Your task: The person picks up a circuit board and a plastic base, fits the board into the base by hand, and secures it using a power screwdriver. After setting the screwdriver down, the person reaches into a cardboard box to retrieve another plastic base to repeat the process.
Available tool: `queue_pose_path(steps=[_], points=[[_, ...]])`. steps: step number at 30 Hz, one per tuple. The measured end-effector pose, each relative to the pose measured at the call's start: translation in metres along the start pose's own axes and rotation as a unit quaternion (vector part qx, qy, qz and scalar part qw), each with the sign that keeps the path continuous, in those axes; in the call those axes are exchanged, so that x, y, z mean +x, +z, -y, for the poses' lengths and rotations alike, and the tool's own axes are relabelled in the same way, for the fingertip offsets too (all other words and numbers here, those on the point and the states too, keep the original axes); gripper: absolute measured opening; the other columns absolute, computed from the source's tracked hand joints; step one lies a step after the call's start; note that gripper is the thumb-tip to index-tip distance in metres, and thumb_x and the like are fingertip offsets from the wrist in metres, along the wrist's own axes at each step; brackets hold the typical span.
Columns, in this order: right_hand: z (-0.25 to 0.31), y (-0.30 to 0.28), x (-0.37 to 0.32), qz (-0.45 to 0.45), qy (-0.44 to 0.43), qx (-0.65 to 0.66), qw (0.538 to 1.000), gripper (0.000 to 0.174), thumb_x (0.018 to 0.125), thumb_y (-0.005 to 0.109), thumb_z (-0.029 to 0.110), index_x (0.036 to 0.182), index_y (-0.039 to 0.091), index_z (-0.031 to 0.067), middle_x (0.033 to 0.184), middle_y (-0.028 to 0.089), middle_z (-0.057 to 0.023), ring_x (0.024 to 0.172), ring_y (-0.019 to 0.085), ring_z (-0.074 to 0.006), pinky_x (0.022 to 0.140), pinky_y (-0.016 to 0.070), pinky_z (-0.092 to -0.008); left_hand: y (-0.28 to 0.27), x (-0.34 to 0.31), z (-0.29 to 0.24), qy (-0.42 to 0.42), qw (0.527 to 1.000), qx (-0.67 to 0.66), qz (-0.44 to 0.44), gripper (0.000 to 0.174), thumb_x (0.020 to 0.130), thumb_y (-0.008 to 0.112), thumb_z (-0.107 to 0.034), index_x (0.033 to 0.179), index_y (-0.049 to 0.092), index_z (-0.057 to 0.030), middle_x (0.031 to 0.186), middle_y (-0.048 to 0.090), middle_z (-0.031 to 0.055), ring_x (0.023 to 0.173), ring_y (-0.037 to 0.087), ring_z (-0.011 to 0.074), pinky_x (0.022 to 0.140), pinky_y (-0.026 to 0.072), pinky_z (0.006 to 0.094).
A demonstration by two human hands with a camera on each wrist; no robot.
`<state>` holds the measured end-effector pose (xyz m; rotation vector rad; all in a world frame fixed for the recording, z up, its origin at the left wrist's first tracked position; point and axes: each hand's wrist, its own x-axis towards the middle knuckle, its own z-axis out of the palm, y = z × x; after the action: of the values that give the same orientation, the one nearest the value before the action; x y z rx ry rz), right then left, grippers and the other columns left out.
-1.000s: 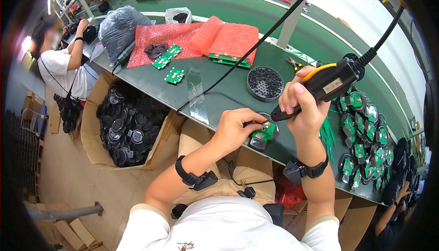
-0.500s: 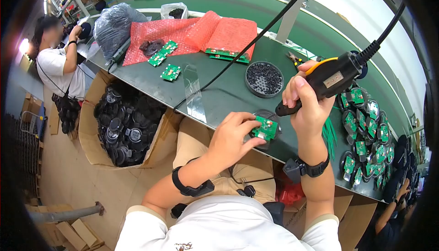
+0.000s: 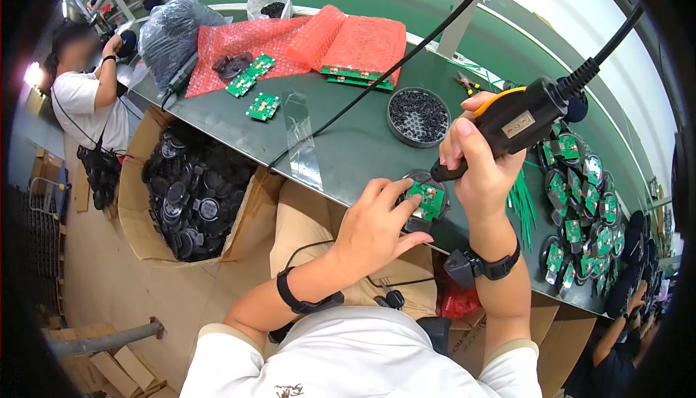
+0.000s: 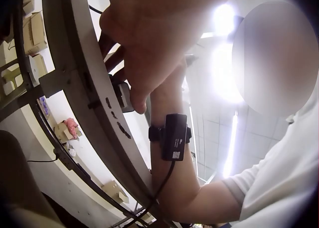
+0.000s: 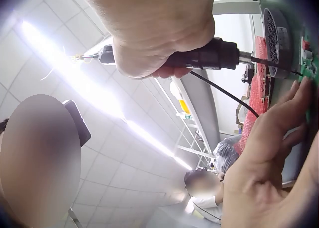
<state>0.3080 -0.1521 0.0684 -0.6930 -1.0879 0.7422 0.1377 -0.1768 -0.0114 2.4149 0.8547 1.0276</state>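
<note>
Curled around a black and yellow electric screwdriver [image 3: 518, 119] is the right hand [image 3: 486, 173]; in the right wrist view the screwdriver's [image 5: 224, 53] thin bit points down at the green board [image 5: 308, 63], its tip at or very near the surface. The board [image 3: 429, 201] lies on a dark round casing [image 3: 417, 225] close to the table's front edge. Fingertips of the left hand [image 3: 370, 230] rest on the board's left side, fingers nearly straight, thumb stretched out apart below. The left wrist view shows the left hand [image 4: 149, 43] from beneath, with little of the board visible.
A round dish [image 3: 418, 117] of small black parts stands beyond the board. Casings with boards [image 3: 580, 209] are piled right, beside green ties [image 3: 520, 213]. Red bubble wrap [image 3: 362, 46] and loose boards [image 3: 262, 106] lie left; a carton [image 3: 138, 209] of black casings stands below.
The left hand went from pinching near the screwdriver's tip, to holding the board's edges, to resting fingertips on it with the thumb off. The right hand keeps holding the screwdriver. The head view shifted slightly.
</note>
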Motion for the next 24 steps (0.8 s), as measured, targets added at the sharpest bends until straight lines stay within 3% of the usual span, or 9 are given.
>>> queue_pose_path(steps=[9,11,15,24], points=[[0.0004,0.0064,-0.0011,0.007,0.0,-0.036,0.999,0.022,0.097,0.067,-0.005,0.117,0.061,-0.0032,0.076,0.061,-0.0027,0.055,0.057,-0.0096,0.05,0.0449,-0.0254,-0.0001,-0.0005,0.0008,0.001,1.0,0.015,0.007,0.066,0.073,0.091,-0.041,0.123,0.074,-0.003,0.13,0.069,0.0143,0.112,0.063,0.0363,0.096,0.0566,0.0459],[0.0013,0.0087,-0.0015,0.016,0.007,-0.076,0.997,0.025,0.098,0.066,0.001,0.122,0.057,-0.0021,0.07,0.056,-0.0043,0.052,0.053,-0.0121,0.051,0.0453,-0.0293,-0.0003,-0.0003,0.0009,0.001,1.0,0.015,0.008,0.066,0.073,0.091,-0.041,0.123,0.074,-0.003,0.13,0.069,0.0144,0.112,0.063,0.0363,0.096,0.0566,0.0459],[0.0014,0.0088,-0.0015,0.019,0.006,-0.077,0.997,0.026,0.098,0.066,0.001,0.122,0.057,-0.0023,0.07,0.057,-0.0043,0.052,0.053,-0.012,0.051,0.0451,-0.029,-0.0008,0.0006,0.0003,-0.001,1.0,0.016,0.011,0.065,0.073,0.091,-0.041,0.122,0.074,-0.0024,0.13,0.069,0.0144,0.112,0.063,0.0361,0.096,0.0567,0.0458],[-0.0009,0.0068,-0.0044,0.034,0.028,-0.078,0.996,0.02,0.095,0.064,-0.003,0.111,0.054,0.0,0.069,0.055,-0.0049,0.051,0.052,-0.0124,0.048,0.0451,-0.0289,-0.0007,0.0011,-0.0022,-0.007,1.0,0.024,0.017,0.064,0.071,0.092,-0.039,0.121,0.075,-0.0022,0.129,0.069,0.0136,0.111,0.062,0.0353,0.095,0.0569,0.0451]])
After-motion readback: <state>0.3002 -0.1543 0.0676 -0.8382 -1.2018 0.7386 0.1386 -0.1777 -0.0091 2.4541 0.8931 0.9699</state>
